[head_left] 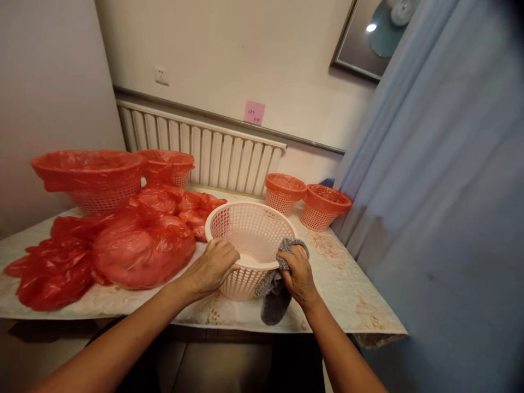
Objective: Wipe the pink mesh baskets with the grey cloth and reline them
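A pale pink plastic basket with grid-like holes stands upright in front of me, its inside bare. My left hand grips its near left rim, fingers curled over the edge. A grey cloth is bunched in my right hand, which presses it on the right rim. Part of the cloth drapes down the outside of the basket, and a darker end hangs below my hand. Left of the basket lies a full red plastic bag, with more crumpled red bags around it.
Two baskets lined with red bags stand back left, a large basket and a smaller one. Two small lined baskets sit back right. A radiator runs behind the table; a blue curtain hangs right.
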`<state>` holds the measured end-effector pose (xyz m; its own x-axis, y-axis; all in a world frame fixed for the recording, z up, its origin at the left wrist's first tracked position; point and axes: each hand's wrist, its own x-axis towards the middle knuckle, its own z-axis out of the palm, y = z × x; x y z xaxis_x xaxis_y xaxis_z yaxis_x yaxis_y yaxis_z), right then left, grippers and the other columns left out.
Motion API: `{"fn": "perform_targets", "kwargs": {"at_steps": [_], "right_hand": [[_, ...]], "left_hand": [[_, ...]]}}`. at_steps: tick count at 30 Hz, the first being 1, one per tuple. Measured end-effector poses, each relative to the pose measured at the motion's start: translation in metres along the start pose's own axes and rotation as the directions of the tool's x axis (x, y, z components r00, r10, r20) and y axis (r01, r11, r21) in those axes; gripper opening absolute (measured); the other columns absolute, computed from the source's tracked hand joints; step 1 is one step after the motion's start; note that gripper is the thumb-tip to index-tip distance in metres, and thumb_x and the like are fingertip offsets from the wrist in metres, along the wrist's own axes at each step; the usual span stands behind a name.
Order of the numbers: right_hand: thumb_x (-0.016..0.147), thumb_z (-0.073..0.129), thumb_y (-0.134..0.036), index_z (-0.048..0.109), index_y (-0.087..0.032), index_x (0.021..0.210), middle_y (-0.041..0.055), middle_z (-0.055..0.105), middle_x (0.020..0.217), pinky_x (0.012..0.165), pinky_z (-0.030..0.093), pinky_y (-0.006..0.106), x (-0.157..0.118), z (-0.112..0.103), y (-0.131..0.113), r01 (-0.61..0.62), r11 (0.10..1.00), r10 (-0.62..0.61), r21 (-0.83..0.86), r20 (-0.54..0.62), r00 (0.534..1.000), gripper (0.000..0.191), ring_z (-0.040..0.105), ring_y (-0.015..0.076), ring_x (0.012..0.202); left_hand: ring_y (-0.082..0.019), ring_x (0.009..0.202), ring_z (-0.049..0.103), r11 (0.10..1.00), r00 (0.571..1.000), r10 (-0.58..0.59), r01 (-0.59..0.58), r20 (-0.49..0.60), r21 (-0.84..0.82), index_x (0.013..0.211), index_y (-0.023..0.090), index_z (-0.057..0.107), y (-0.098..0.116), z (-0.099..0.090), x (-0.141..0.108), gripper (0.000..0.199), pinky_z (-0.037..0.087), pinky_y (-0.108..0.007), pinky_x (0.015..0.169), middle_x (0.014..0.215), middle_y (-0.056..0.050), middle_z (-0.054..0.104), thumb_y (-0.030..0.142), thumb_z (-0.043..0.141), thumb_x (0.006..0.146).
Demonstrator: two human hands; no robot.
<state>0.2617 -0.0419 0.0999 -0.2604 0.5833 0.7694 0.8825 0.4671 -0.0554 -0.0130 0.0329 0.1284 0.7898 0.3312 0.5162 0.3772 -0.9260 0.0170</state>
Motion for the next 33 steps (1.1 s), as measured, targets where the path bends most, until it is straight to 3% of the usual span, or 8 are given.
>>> {"fn": "perform_targets", "kwargs": {"at_steps": [2, 6, 10, 14, 19, 22, 25, 33], "right_hand": [[0.084, 0.045, -0.016, 0.056, -0.019, 0.105, 0.0067, 0.05, 0.097, 0.089, 0.037, 0.044, -0.001, 0.004, -0.01, -0.054, 0.998, 0.054, -0.013, -0.042, 0.998, 0.024, 0.043, 0.0229, 0.098], [0.084, 0.045, -0.017, 0.059, -0.019, 0.1, 0.0064, 0.049, 0.088, 0.082, 0.036, 0.042, 0.004, 0.016, -0.056, -0.154, 0.981, 0.15, -0.116, -0.042, 0.988, 0.022, 0.042, 0.0233, 0.089], [0.085, 0.046, -0.021, 0.061, -0.018, 0.102, 0.0065, 0.047, 0.083, 0.076, 0.035, 0.039, 0.013, 0.021, -0.087, -0.146, 0.968, 0.151, -0.204, 0.008, 0.989, 0.023, 0.041, 0.0236, 0.084], [0.084, 0.049, -0.022, 0.06, -0.021, 0.109, 0.0066, 0.05, 0.087, 0.077, 0.037, 0.039, 0.011, 0.015, -0.068, -0.047, 0.981, 0.064, -0.189, 0.084, 0.994, 0.027, 0.043, 0.0236, 0.086], [0.084, 0.048, -0.02, 0.057, -0.02, 0.111, 0.0087, 0.052, 0.104, 0.094, 0.036, 0.049, -0.004, 0.005, -0.003, -0.005, 0.997, 0.004, -0.075, -0.013, 1.0, 0.028, 0.044, 0.0252, 0.105], [0.086, 0.047, -0.019, 0.054, -0.02, 0.114, 0.0096, 0.051, 0.111, 0.098, 0.035, 0.051, -0.01, 0.003, 0.02, -0.043, 0.999, 0.042, -0.014, -0.034, 0.999, 0.029, 0.043, 0.0248, 0.111], [0.087, 0.046, -0.018, 0.054, -0.02, 0.114, 0.0095, 0.051, 0.11, 0.098, 0.036, 0.051, -0.01, 0.005, 0.012, -0.106, 0.994, 0.105, -0.01, -0.059, 0.993, 0.028, 0.043, 0.0247, 0.112], [0.086, 0.049, -0.022, 0.059, -0.019, 0.109, 0.0074, 0.051, 0.089, 0.09, 0.037, 0.049, 0.004, 0.012, -0.066, -0.101, 0.989, 0.099, -0.104, -0.021, 0.995, 0.025, 0.044, 0.0239, 0.091]], "left_hand": [[-0.02, 0.086, 0.045, 0.999, 1.0, -0.027, 0.028, -0.008, 0.024, 0.082, 0.018, 0.05, 0.011, 0.0, 0.005, 0.014, 0.034, -0.038, 0.085, 0.084, -0.003, 0.054, 0.026, 0.045, 0.093], [-0.021, 0.083, 0.045, 0.992, 0.994, -0.094, 0.098, -0.053, 0.079, 0.082, 0.017, 0.052, 0.039, 0.006, 0.012, 0.014, 0.033, -0.039, 0.083, 0.082, -0.004, 0.054, 0.024, 0.044, 0.093], [-0.021, 0.08, 0.044, 0.992, 0.993, -0.089, 0.096, -0.078, 0.086, 0.078, 0.017, 0.052, 0.041, 0.011, 0.009, 0.021, 0.033, -0.039, 0.082, 0.078, -0.004, 0.053, 0.026, 0.042, 0.094], [-0.02, 0.08, 0.044, 0.996, 0.996, -0.049, 0.054, -0.075, 0.068, 0.076, 0.017, 0.05, 0.022, 0.008, 0.002, 0.023, 0.032, -0.038, 0.083, 0.077, -0.003, 0.053, 0.028, 0.042, 0.095], [-0.02, 0.082, 0.045, 0.999, 0.999, -0.004, 0.007, -0.041, 0.052, 0.079, 0.017, 0.05, 0.007, 0.005, 0.002, 0.019, 0.032, -0.038, 0.083, 0.079, -0.003, 0.055, 0.028, 0.045, 0.093], [-0.021, 0.082, 0.045, 0.998, 0.999, -0.006, 0.008, -0.038, 0.056, 0.078, 0.017, 0.05, 0.006, 0.003, 0.007, 0.019, 0.032, -0.037, 0.082, 0.08, -0.003, 0.055, 0.029, 0.045, 0.093], [-0.021, 0.083, 0.045, 0.997, 0.998, -0.027, 0.03, -0.053, 0.075, 0.079, 0.018, 0.05, 0.014, 0.002, 0.01, 0.019, 0.033, -0.038, 0.083, 0.081, -0.004, 0.055, 0.028, 0.044, 0.093], [-0.024, 0.081, 0.046, 0.982, 0.992, -0.092, 0.105, -0.088, 0.156, 0.081, 0.017, 0.053, 0.048, 0.013, 0.014, 0.016, 0.034, -0.041, 0.079, 0.08, -0.006, 0.056, 0.029, 0.047, 0.091]]}}
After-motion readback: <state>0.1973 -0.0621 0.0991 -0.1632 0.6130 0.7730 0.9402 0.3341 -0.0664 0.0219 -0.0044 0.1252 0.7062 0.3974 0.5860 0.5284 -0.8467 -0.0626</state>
